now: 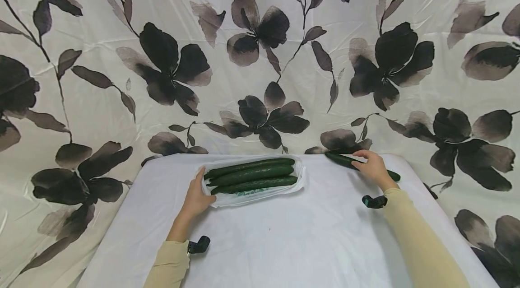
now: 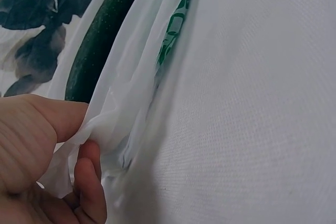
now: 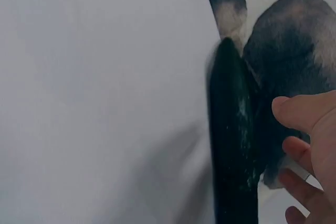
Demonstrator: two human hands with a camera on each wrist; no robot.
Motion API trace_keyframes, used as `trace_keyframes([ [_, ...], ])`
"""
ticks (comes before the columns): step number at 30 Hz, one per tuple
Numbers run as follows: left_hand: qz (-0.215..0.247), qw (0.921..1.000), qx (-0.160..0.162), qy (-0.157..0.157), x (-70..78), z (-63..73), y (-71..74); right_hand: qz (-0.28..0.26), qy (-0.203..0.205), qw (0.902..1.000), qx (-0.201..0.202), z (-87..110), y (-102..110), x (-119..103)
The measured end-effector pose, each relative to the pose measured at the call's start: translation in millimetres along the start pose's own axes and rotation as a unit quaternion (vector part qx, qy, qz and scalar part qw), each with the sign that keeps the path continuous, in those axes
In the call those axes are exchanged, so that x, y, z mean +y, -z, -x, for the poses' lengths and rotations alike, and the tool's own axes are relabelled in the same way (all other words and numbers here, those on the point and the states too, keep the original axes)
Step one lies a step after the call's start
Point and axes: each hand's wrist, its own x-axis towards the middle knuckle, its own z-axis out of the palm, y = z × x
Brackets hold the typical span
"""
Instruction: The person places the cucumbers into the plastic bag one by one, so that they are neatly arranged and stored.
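Three long green cucumbers (image 1: pixel 252 174) lie side by side in a white plastic bag (image 1: pixel 253 201) with green print, left of the table's middle. At the bag's left end my left hand (image 1: pixel 197 196) pinches its thin plastic between thumb and fingers. The left wrist view shows the gathered plastic (image 2: pixel 113 124) in that hand, beside one cucumber (image 2: pixel 102 40). A separate cucumber (image 3: pixel 231 140) lies at the far right edge of the table. My right hand (image 1: pixel 374 169) hovers over it, fingers loosely bent; in the right wrist view, a gap shows between fingertips and cucumber.
A white cloth covers the table (image 1: pixel 292 243). Behind its far edge hangs a pale curtain (image 1: pixel 219 85) printed with dark flowers. Each wrist carries a small black camera, such as the one on the right wrist (image 1: pixel 374 202).
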Motion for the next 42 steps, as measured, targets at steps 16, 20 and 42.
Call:
trace_keyframes([
  [16,0.013,0.9999,0.003,-0.004,0.2,4.2,3.1,0.04,-0.05,0.9977,-0.019,-4.1,5,30],
  [20,0.016,0.9998,0.003,-0.007,0.4,4.5,2.9,0.043,-0.051,0.9974,-0.026,-1.8,7,30],
  [42,0.035,0.9994,-0.008,0.001,-1.6,0.5,1.5,0.088,-0.063,0.9939,-0.024,-4.2,-6,42],
])
